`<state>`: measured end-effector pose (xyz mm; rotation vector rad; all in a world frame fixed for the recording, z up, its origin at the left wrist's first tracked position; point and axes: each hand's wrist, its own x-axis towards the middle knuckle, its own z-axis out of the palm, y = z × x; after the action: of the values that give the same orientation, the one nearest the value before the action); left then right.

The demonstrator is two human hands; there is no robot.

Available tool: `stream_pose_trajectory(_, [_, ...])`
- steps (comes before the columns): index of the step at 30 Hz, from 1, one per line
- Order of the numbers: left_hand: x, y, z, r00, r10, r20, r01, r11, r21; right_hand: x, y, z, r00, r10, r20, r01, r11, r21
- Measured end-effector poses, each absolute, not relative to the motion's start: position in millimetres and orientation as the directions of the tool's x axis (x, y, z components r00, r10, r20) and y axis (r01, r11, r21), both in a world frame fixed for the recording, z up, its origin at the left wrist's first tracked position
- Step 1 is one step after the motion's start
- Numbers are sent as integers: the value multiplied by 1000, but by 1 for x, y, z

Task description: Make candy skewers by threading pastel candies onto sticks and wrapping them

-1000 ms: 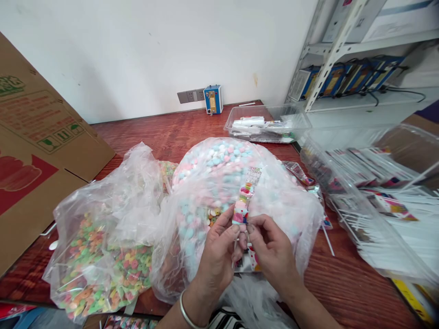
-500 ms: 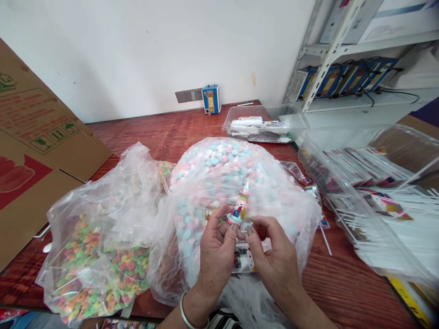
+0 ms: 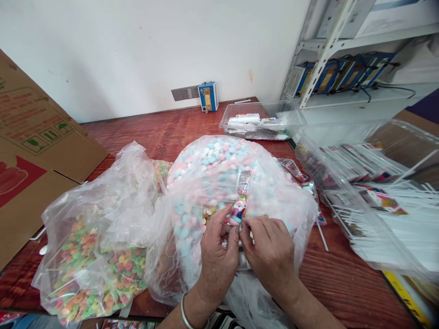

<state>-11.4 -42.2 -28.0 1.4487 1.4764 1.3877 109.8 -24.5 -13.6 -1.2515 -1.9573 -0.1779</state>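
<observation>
l. hand (image 3: 219, 251) & r. hand (image 3: 269, 244) both bare, forearms bare too as far as view goes. plain rnd bangle (image 3: 184, 311) on l. wrist, silver-col., smooth, slightly shiny. btwn forearms, bottom edge: bit of blk/wht striped clothing (image 3: 223, 321), mostly hidden, so type of garment unclear.
</observation>
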Motion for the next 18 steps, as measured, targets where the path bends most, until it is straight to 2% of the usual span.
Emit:
stream_pose_trajectory(4, [-10,-43,-29,-214,967,141,200,-98,975,109,-23,-15,-216,679,702,791,543,-282])
stream_pose_trajectory(11, [-7,-41,-18,-256,964,-75,-104,50,993,105,-23,-15,-306,621,722,700,661,-271])
stream_pose_trajectory(13, [-8,-39,-15,-238,961,-143,-236,86,968,107,-22,-15,-297,636,712,664,674,-325])
stream_pose_trajectory(15, [-10,-36,-12,-154,969,-195,-400,120,909,111,-19,-15,-257,677,690,602,670,-434])
stream_pose_trajectory(18, [-13,-32,-9,61,973,-222,-646,208,735,117,-14,-15,-245,725,644,481,667,-569])
